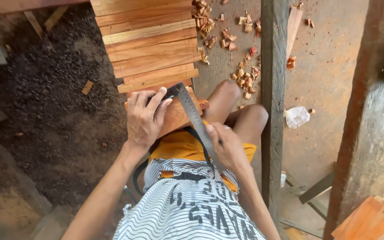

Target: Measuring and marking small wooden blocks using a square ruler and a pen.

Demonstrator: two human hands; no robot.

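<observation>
My left hand [145, 118] presses flat on a reddish wooden plank [178, 113] that lies across my lap, its fingers over the dark stock of a metal try square [192, 111]. The square's steel blade runs diagonally down the plank toward me. My right hand [227, 146] rests at the near end of that blade, fingers closed on a thin dark marking tool, probably a pencil. My knees [241, 106] show just beyond the plank.
A stack of similar planks [150, 42] lies ahead. Wood chips [245, 73] litter the dirt floor. A grey upright post [273, 98] stands close on the right, with a white crumpled bag [297, 116] beyond it. More boards [374, 220] sit at lower right.
</observation>
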